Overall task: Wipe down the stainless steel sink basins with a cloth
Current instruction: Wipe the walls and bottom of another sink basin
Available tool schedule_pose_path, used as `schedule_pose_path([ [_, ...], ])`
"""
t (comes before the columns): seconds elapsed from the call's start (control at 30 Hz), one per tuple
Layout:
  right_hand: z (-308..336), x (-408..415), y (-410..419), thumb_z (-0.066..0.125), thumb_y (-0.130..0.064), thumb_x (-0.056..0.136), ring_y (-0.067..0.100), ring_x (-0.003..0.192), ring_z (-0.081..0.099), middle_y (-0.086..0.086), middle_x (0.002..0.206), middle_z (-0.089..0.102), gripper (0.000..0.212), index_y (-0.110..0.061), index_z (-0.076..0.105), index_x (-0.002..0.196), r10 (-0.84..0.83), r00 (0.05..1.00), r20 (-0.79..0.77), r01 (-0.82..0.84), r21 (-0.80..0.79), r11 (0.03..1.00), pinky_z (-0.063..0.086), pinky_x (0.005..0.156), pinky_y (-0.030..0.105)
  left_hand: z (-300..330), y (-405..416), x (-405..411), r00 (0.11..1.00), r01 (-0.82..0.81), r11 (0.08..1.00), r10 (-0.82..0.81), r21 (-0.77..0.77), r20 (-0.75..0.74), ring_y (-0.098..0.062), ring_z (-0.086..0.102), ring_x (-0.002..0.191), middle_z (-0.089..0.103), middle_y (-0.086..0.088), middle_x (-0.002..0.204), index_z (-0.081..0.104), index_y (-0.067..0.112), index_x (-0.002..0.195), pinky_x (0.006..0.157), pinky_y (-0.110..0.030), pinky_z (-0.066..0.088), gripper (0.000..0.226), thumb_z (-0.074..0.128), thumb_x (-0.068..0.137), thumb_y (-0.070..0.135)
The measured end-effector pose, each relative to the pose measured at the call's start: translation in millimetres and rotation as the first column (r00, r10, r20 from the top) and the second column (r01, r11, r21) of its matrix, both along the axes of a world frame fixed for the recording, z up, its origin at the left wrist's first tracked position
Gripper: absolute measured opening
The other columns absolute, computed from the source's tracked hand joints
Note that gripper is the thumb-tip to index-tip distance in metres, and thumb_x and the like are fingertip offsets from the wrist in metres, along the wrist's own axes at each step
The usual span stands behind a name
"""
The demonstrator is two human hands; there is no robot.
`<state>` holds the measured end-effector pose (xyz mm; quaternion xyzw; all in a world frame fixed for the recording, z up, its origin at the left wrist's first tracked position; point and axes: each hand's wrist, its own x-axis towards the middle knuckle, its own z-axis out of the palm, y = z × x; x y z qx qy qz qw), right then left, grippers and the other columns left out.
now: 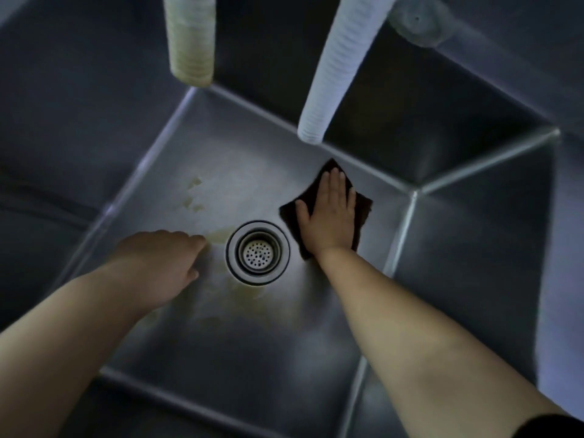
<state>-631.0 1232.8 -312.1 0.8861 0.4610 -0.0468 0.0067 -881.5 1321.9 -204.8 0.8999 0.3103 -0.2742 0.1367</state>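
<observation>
Both hands reach down into a deep stainless steel sink basin. The right hand lies flat, fingers straight and together, palm pressing a dark brown cloth onto the basin floor just right of the round drain strainer. The cloth is spread out roughly square and turned like a diamond, one corner pointing toward the far wall and the opposite corner toward the person, so its longest line runs near to far; the hand covers its middle, with fingertips aimed at the far corner. The left hand rests knuckles-up on the floor left of the drain, fingers loosely curled and holding nothing. Yellowish stains mark the floor beyond the left hand and around the drain. Two ribbed hoses hang over the far wall, a yellowed hose at left and a white hose at right.
</observation>
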Motion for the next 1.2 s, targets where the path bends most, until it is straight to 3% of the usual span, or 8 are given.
schedule_pose_path([
  [0.23,4.9,52.8,-48.4,0.038,-0.036,0.096,0.024,0.147,0.005,0.015,0.158,0.009,0.07,0.0,0.01,0.149,-0.43,0.903,0.021,0.429,0.046,0.902,-0.007,0.118,0.034,7.3,1.3,4.0,0.995,0.002,1.0,-0.002,0.004,0.099,-0.017,0.057,0.103,0.056,0.006,0.114,0.043,0.027,0.121,0.081,-0.032,0.048,0.032,0.043,0.092,0.04],
  [0.4,5.1,47.2,16.8,0.034,-0.044,0.094,0.029,0.146,-0.003,0.019,0.158,0.005,0.078,0.003,0.005,0.148,-0.745,0.66,-0.095,0.751,0.066,0.657,-0.013,0.114,0.042,17.0,0.5,5.4,0.986,0.004,0.995,-0.02,0.095,0.164,-0.018,0.058,0.097,0.057,0.004,0.107,0.043,0.024,0.115,0.07,-0.029,0.04,0.025,0.042,0.093,0.036],
  [0.47,3.6,36.2,39.3,0.035,-0.046,0.094,0.032,0.146,-0.003,0.022,0.157,0.005,0.081,0.005,0.004,0.148,-0.767,0.631,-0.112,0.775,0.067,0.628,-0.012,0.114,0.045,23.3,-1.6,6.5,0.987,0.01,0.988,-0.034,0.154,0.157,-0.019,0.058,0.094,0.057,0.004,0.104,0.043,0.024,0.11,0.067,-0.029,0.033,0.018,0.043,0.093,0.03],
  [0.77,-4.3,-47.2,131.4,0.03,-0.068,0.086,0.042,0.143,-0.002,0.033,0.153,0.002,0.102,0.01,0.001,0.146,-0.439,0.896,-0.065,0.442,0.051,0.895,-0.009,0.114,0.052,37.6,3.3,9.7,0.984,-0.166,0.982,0.159,0.085,0.086,-0.025,0.053,0.102,0.055,-0.002,0.11,0.045,0.019,0.113,0.074,-0.033,0.026,0.02,0.046,0.093,0.023],
  [0.97,-3.3,-68.1,158.9,0.036,-0.063,0.086,0.04,0.143,-0.008,0.029,0.155,-0.003,0.099,0.005,-0.002,0.148,-0.369,0.921,-0.125,0.381,0.091,0.92,-0.027,0.106,0.041,41.5,6.1,9.7,0.977,-0.204,0.978,0.201,0.037,0.068,-0.029,0.05,0.106,0.054,-0.007,0.113,0.047,0.016,0.11,0.088,-0.037,0.034,0.024,0.039,0.088,0.01],
  [1.1,-0.6,-78.8,170.8,0.034,-0.052,0.091,0.044,0.142,-0.004,0.034,0.152,0.0,0.089,0.011,0.001,0.145,-0.263,0.964,-0.048,0.265,0.029,0.964,-0.008,0.115,0.054,41.0,6.8,8.3,0.987,-0.158,0.987,0.158,0.041,0.019,-0.03,0.049,0.109,0.053,-0.008,0.115,0.047,0.014,0.111,0.091,-0.038,0.034,0.025,0.039,0.088,0.011],
  [1.2,3.1,-88.8,177.5,0.03,-0.048,0.092,0.043,0.143,-0.004,0.034,0.153,0.001,0.084,0.01,0.003,0.146,-0.075,0.997,-0.004,0.075,-0.011,0.997,-0.003,0.116,0.053,40.8,6.5,8.9,0.99,-0.141,0.989,0.141,0.051,0.003,-0.028,0.048,0.109,0.052,-0.007,0.115,0.046,0.015,0.112,0.091,-0.038,0.034,0.026,0.039,0.088,0.011],
])
